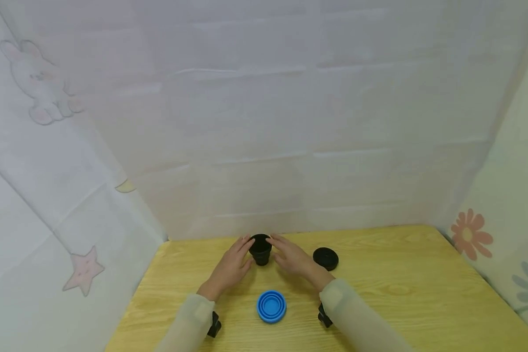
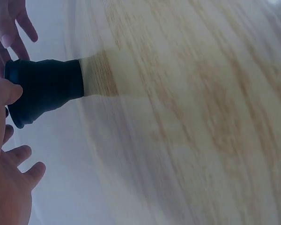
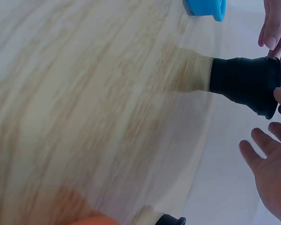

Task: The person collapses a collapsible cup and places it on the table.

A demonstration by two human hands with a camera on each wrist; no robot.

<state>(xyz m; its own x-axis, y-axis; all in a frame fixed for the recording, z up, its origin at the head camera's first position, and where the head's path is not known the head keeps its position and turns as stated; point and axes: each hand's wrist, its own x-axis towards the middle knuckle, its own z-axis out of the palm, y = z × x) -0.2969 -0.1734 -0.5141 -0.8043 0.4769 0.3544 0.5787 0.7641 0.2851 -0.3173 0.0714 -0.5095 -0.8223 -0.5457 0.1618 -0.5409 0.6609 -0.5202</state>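
A black collapsible-style cup [image 1: 261, 254], wide at the rim and stepped towards a narrower base, stands upright at the back of the wooden table. My left hand [image 1: 230, 268] is at its left side and my right hand [image 1: 295, 259] at its right, fingers mostly straight and fingertips at the rim. In the left wrist view, a digit of the left hand overlaps the rim of the cup [image 2: 47, 84]. On the other side, a right-hand digit meets the rim of the cup [image 3: 246, 84]; firm contact is hard to tell. Between the forearms lies a blue ringed, flattened cup [image 1: 271, 306].
A round black disc [image 1: 325, 258] lies right of the right hand. Part of an orange object [image 3: 93, 220] shows at the right wrist view's lower edge. The table [image 1: 400, 283] ends against a pale hanging sheet [image 1: 255, 146] at the back.
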